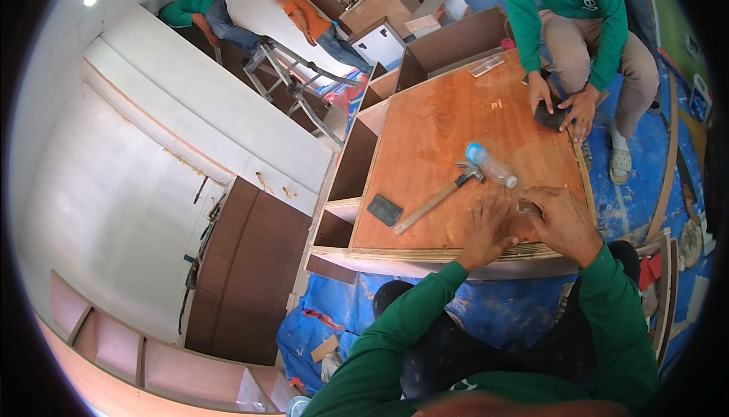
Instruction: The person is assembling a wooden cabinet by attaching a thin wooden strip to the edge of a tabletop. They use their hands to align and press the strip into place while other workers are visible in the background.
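Note:
My left hand (486,225) lies on the near edge of the reddish-brown plywood panel (433,128), fingers stretched out and apart. Close beside it, my right hand (563,222) curls its fingers over a small brownish flat piece (529,207); its kind is mostly hidden. Just beyond my hands lies a clear plastic bottle (497,170) with a blue label. A claw hammer (433,203) with a wooden handle rests left of it, its head touching or almost touching the bottle. Near the handle's end is a dark, flat rectangular block (385,210).
Across the panel a co-worker in green (566,37) holds a dark block (550,113) at its right edge. Open brown compartments (353,162) line the left side. Blue sheeting (486,311) covers the floor. Farther back are a stepladder (292,83) and two more people.

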`<state>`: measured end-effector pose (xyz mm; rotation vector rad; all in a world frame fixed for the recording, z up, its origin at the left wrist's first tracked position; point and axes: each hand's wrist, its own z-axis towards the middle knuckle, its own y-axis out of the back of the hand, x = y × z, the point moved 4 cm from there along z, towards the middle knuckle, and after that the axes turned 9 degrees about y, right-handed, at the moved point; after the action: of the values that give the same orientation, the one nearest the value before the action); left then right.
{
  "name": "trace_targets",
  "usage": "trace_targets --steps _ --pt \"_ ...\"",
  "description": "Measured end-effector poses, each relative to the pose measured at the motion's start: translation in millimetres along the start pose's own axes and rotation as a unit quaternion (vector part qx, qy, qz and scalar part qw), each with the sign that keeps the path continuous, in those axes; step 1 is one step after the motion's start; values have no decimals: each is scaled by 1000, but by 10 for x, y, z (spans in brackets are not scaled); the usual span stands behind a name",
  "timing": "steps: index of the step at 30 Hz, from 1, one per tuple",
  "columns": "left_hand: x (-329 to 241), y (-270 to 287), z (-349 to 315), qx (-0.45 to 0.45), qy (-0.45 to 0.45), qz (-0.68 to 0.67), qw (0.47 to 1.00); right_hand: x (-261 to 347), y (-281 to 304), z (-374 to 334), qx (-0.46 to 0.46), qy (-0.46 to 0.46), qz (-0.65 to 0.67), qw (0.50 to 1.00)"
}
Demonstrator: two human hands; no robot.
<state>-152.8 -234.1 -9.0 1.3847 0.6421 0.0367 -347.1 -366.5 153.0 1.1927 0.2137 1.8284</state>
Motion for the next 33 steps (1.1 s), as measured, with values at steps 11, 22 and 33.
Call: trace_targets --steps 11,22,33 --pt "58 -477 252 -5 -41 55 998 124 -380 151 21 28 -11 999" --pt "102 -12 132 115 45 12 992 -15 -131 64 5 11 -8 1000" --pt "-153 -316 167 -3 -55 1 998 47 -142 90 21 -9 -3 1000"
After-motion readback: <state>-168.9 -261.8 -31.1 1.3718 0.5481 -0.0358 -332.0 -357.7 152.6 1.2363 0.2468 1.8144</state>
